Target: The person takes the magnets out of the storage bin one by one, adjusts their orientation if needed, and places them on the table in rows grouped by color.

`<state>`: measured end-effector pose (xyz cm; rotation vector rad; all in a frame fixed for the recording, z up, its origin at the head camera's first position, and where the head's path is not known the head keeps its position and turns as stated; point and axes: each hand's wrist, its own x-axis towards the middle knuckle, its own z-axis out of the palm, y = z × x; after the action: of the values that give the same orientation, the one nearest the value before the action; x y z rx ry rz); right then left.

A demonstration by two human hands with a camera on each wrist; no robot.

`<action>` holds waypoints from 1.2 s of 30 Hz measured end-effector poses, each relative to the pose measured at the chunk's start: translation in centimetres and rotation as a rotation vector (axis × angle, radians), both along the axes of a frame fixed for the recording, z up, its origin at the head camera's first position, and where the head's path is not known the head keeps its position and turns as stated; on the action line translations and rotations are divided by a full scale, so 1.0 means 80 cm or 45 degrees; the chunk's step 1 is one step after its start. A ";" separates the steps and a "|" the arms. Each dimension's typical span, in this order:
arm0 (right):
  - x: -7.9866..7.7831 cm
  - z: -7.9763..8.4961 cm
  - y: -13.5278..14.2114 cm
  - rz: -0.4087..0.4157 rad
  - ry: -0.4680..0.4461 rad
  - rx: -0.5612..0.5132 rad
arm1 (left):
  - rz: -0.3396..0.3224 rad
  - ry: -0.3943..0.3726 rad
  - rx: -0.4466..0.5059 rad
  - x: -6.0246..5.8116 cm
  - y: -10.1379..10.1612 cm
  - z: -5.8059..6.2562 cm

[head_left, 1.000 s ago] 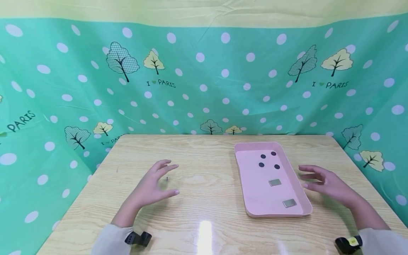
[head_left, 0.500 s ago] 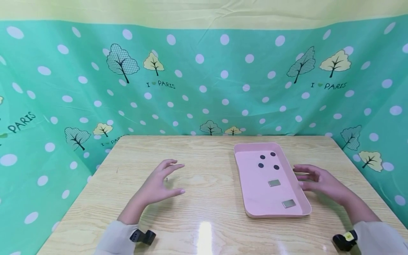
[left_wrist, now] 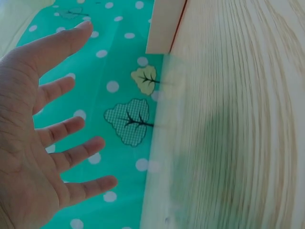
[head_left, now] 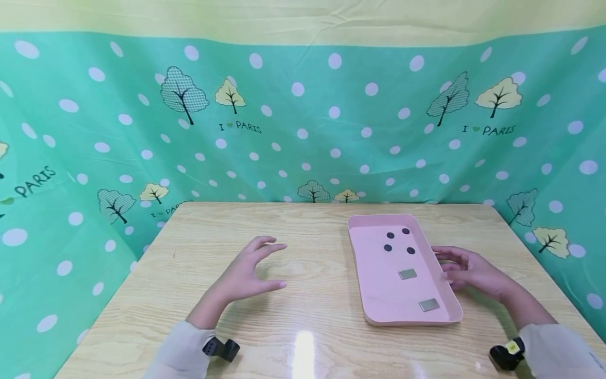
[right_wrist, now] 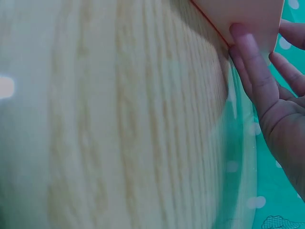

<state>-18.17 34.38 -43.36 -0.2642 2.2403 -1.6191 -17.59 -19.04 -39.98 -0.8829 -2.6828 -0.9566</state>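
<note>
A shallow pink tray (head_left: 379,295) lies on the table, right of the middle. Inside it are several small black discs (head_left: 387,248) towards the far end and two flat silvery rectangles, one (head_left: 407,274) near the middle and one (head_left: 429,305) near the front. My right hand (head_left: 473,273) is at the tray's right side; in the right wrist view its fingertips touch the pink wall (right_wrist: 259,19). To the left of the tray, my left hand (head_left: 243,276) hovers over the table, thumb and fingers spread, holding nothing. Its palm (left_wrist: 24,176) faces the tray.
The wood-grain table (head_left: 312,300) has a bright light reflection near its front. A green dotted curtain (head_left: 279,105) with trees hangs behind and along both sides. Black wrist cameras sit at the left cuff (head_left: 182,347) and the right cuff (head_left: 554,347).
My left hand has moved rightward, towards the tray, across the table. The right hand has come leftward from beside the tray to its right wall. The tray and its contents stay in place.
</note>
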 end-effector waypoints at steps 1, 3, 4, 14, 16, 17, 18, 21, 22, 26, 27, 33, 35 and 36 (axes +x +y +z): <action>0.000 0.000 0.000 -0.002 -0.003 -0.003 | -0.008 0.003 0.002 0.000 0.002 0.001; 0.001 -0.001 0.000 -0.007 -0.006 -0.013 | -0.019 0.000 0.002 0.000 0.007 0.003; 0.001 -0.001 0.000 -0.009 -0.005 -0.018 | -0.024 0.000 0.001 0.000 0.009 0.004; 0.002 -0.007 0.005 0.034 0.035 -0.102 | -0.053 -0.039 0.016 -0.002 0.027 0.004; 0.002 -0.007 0.005 0.043 0.038 -0.106 | -0.064 -0.047 0.019 -0.002 0.030 0.004; 0.002 -0.007 0.005 0.047 0.039 -0.103 | -0.070 -0.054 0.024 -0.003 0.032 0.004; 0.002 -0.007 0.005 0.048 0.039 -0.100 | -0.079 -0.056 0.027 -0.003 0.034 0.004; 0.002 -0.006 0.004 0.050 0.041 -0.074 | -0.107 -0.072 0.045 -0.004 0.040 0.005; 0.002 -0.005 0.003 0.050 0.042 -0.068 | -0.114 -0.079 0.051 -0.004 0.041 0.005; 0.002 -0.004 0.003 0.051 0.039 -0.053 | -0.128 -0.102 0.066 -0.007 0.047 0.003; 0.001 -0.005 0.003 0.051 0.037 -0.051 | -0.129 -0.105 0.067 -0.008 0.049 0.003; 0.001 -0.005 0.005 0.061 0.026 -0.049 | -0.156 -0.104 0.068 -0.012 0.057 0.004; 0.000 -0.005 0.005 0.065 0.026 -0.053 | -0.169 -0.098 0.066 -0.013 0.060 0.005; 0.000 -0.005 0.005 0.067 0.026 -0.055 | -0.174 -0.097 0.067 -0.014 0.062 0.005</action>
<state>-18.16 34.75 -43.80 -0.3498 2.1963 -1.6457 -18.72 -14.07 -39.60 -1.0508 -2.6744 -1.1061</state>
